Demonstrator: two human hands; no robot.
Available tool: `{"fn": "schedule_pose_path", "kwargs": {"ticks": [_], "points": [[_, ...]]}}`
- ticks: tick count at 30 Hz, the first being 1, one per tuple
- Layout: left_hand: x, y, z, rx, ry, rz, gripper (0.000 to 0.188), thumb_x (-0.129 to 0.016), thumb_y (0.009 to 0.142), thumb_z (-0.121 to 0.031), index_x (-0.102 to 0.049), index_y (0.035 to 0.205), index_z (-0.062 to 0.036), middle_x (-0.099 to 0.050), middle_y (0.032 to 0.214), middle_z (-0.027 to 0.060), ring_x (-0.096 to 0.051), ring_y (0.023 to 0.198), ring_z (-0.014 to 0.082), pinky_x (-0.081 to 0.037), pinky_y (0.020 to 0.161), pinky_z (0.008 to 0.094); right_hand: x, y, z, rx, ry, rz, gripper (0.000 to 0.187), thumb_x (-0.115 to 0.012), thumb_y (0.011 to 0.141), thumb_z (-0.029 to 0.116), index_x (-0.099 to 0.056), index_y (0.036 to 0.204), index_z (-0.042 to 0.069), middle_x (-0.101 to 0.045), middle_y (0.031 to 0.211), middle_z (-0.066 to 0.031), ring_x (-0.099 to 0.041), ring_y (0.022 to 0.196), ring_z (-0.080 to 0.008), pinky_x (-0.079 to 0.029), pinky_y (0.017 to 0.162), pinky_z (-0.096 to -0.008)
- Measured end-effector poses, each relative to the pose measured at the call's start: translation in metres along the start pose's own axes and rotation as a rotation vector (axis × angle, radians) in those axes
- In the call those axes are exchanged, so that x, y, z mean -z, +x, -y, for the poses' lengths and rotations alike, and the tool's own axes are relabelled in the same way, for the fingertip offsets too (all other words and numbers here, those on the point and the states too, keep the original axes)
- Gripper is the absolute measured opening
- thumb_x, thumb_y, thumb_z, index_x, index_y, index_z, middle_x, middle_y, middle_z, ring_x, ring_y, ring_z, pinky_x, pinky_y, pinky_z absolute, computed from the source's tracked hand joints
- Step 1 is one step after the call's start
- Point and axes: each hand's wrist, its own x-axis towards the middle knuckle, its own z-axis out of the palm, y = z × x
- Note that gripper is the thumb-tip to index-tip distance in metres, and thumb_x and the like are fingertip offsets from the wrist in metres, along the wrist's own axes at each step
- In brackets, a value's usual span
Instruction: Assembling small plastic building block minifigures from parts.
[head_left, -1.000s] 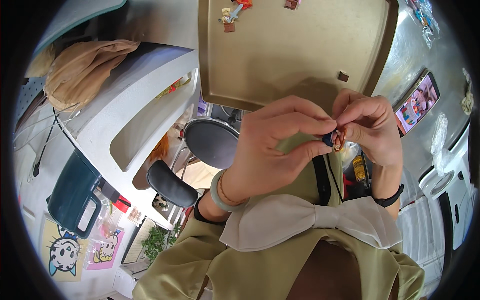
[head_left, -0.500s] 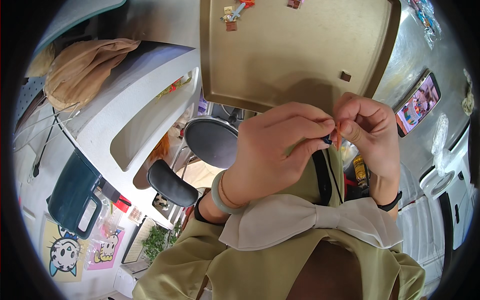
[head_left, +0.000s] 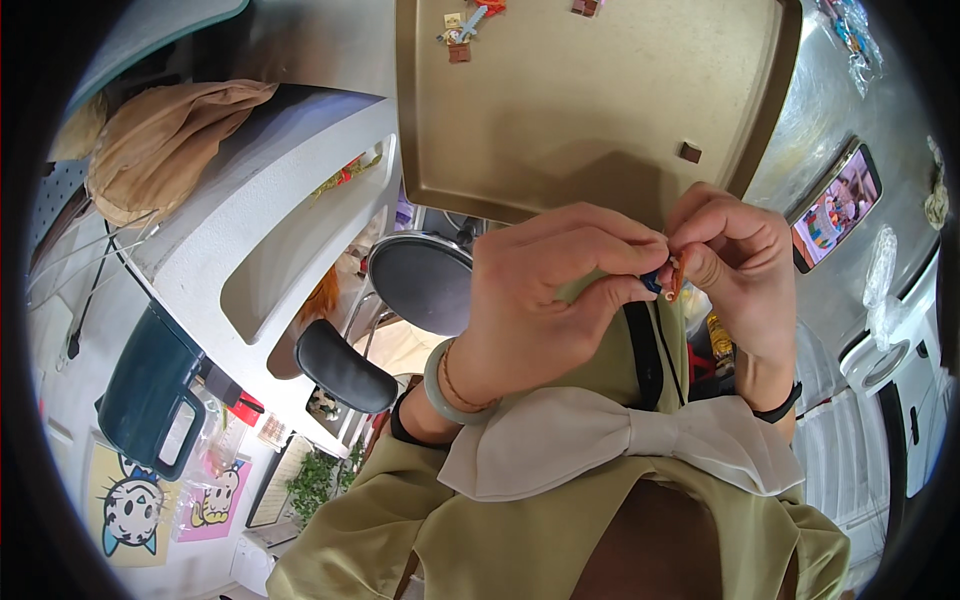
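In front of my chest my hands meet at the fingertips. Between thumb and fingers of my left hand (head_left: 550, 300) is a small dark blue toy piece (head_left: 652, 283), partly covered. My right hand (head_left: 745, 270) pinches a small orange toy piece (head_left: 677, 277) right beside it; whether the two pieces are joined I cannot tell. Beyond the hands lies a gold-coloured tray (head_left: 590, 110). On it are a small brown brick (head_left: 690, 152), a toy minifigure (head_left: 457, 42) with a grey sword, and more small pieces at the far edge.
A phone (head_left: 836, 205) with a lit screen rests right of the tray, near crumpled clear plastic (head_left: 878, 275). To the left stand a white shelf unit (head_left: 190, 245), a black round stool seat (head_left: 420, 283) and a dark teal jug (head_left: 150, 385).
The orange piece has turned slightly between the fingers and shows more of itself. Both hands stay close together with almost the same grip.
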Motion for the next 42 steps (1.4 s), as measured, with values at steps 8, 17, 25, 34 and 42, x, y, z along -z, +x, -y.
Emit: {"fn": "schedule_pose_path", "kwargs": {"ticks": [8, 17, 25, 34, 42], "points": [[0.001, 0.002, 0.002, -0.003, 0.057, 0.013, 0.02, -0.071, 0.066, 0.01, -0.065, 0.084, 0.0035, -0.065, 0.089, 0.0165, -0.065, 0.076, 0.0181, -0.053, 0.066, 0.0246, 0.001, 0.004, -0.004, 0.018, -0.03, -0.01, 0.004, -0.061, 0.079, -0.005, -0.061, 0.082, -0.007, -0.056, 0.08, -0.0089, -0.057, 0.064, -0.0123, -0.048, 0.059, -0.0221], [0.01, 0.007, 0.012, 0.109, -0.153, 0.057, 0.024, -0.069, 0.069, 0.009, -0.063, 0.092, 0.0047, -0.064, 0.094, 0.0164, -0.063, 0.089, 0.0211, -0.052, 0.076, 0.029, 0.007, 0.009, 0.003, -0.061, -0.001, -0.063, 0.012, -0.058, 0.083, -0.001, -0.061, 0.094, -0.006, -0.058, 0.082, -0.0079, -0.059, 0.071, -0.0138, -0.049, 0.063, -0.0231], [0.014, 0.007, 0.016, 0.3, -0.471, 0.029, 0.03, -0.067, 0.075, 0.005, -0.057, 0.103, 0.0071, -0.063, 0.099, 0.0169, -0.062, 0.092, 0.0212, -0.052, 0.081, 0.0316, -0.007, 0.01, 0.004, 0.136, -0.096, -0.016, 0.02, -0.062, 0.076, -0.011, -0.061, 0.095, -0.006, -0.058, 0.087, -0.0097, -0.061, 0.081, -0.0152, -0.05, 0.07, -0.0245], [0.02, 0.006, 0.017, 0.296, -0.422, 0.064, 0.029, -0.067, 0.073, 0.006, -0.06, 0.101, 0.0067, -0.063, 0.097, 0.0166, -0.063, 0.088, 0.0195, -0.053, 0.076, 0.029, -0.016, 0.011, 0.01, 0.062, -0.132, -0.034, 0.015, -0.061, 0.075, -0.013, -0.063, 0.088, -0.007, -0.061, 0.082, -0.01, -0.062, 0.077, -0.0154, -0.051, 0.068, -0.0238], [0.024, 0.008, 0.022, 0.317, -0.503, 0.08, 0.028, -0.067, 0.073, 0.008, -0.06, 0.1, 0.0065, -0.063, 0.098, 0.0169, -0.063, 0.085, 0.0193, -0.053, 0.072, 0.0282, -0.013, 0.016, 0.014, 0.001, -0.139, 0.025, 0.013, -0.06, 0.076, -0.013, -0.064, 0.086, -0.006, -0.06, 0.083, -0.0101, -0.062, 0.077, -0.0162, -0.051, 0.068, -0.024]]}}
